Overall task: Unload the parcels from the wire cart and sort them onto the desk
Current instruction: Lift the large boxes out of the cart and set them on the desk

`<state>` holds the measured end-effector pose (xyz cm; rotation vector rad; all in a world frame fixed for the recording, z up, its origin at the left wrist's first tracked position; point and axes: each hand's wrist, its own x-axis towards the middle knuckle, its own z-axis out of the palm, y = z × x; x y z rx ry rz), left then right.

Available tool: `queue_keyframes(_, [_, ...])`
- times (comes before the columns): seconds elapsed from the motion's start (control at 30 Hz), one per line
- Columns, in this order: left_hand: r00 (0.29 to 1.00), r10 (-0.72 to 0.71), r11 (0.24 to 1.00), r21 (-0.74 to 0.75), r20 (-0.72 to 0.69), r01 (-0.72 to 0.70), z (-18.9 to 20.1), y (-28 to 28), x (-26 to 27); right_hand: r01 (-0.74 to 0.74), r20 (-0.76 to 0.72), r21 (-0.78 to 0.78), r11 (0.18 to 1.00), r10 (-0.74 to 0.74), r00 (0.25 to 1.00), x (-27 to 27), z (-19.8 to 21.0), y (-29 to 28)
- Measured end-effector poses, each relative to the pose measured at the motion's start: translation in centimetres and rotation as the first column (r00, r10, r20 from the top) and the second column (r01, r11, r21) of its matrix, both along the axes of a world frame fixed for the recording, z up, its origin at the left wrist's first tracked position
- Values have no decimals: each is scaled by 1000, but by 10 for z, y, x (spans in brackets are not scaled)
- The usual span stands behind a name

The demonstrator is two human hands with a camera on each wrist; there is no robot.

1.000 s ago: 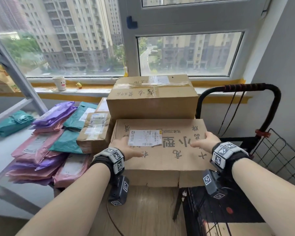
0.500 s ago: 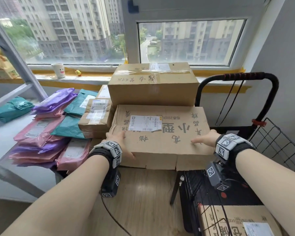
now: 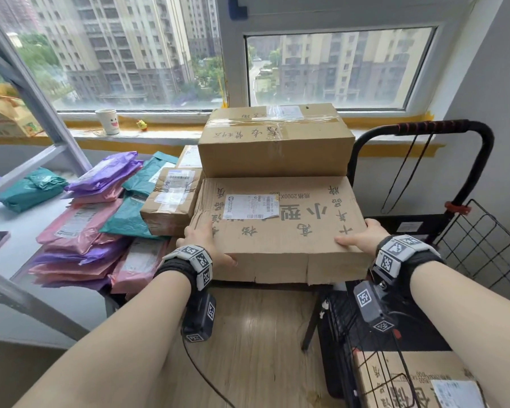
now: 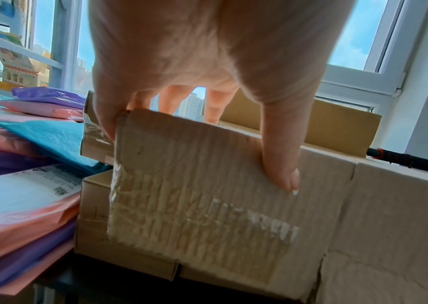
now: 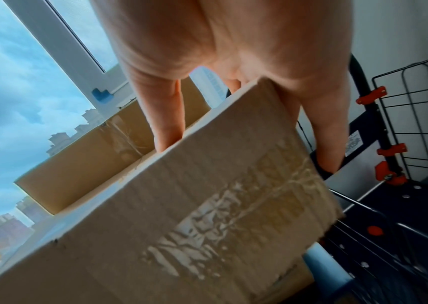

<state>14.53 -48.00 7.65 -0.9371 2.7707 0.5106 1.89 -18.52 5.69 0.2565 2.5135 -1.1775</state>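
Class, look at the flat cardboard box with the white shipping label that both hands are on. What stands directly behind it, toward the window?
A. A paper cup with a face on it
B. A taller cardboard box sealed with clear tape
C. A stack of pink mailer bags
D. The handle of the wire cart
B: in the head view the taped cardboard box stands right behind the flat box that the left hand and right hand hold.

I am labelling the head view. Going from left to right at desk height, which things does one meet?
Teal bag → purple and pink mailers → small taped box → large flat box held by both hands → wire cart.
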Motion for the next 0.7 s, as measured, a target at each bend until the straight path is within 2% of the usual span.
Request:
queue_keyframes(0.4, [999, -42, 996, -75, -8, 41, -12, 1, 0, 6, -57, -23, 1000, -8, 998, 20, -1, -3])
queue_keyframes(0.7, [993, -120, 983, -139, 15, 121, -11, 10, -1, 25, -35, 30, 999, -24, 999, 27, 2, -5])
